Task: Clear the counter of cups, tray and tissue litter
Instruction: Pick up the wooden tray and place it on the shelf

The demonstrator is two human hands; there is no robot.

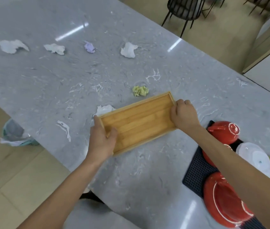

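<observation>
**One tray in two hands, six tissues on the counter**

While the left hand [102, 139] grips one short end of the single wooden tray [137, 123] and the right hand [183, 115] curls over the other, the tray sits on the grey counter [48, 83]. Six crumpled tissues lie there: four white, one purple [89, 47], one green [140, 91]. Upturned cups rest on a dark mat [197, 176]: three red, one white, one green

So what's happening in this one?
A person grips an empty wooden tray at both short ends, left hand and right hand, over the grey marble counter. Crumpled tissues are still scattered there: four along the far side, a green one and a white one beside the tray. Upturned cups sit on a dark mat at right.
</observation>
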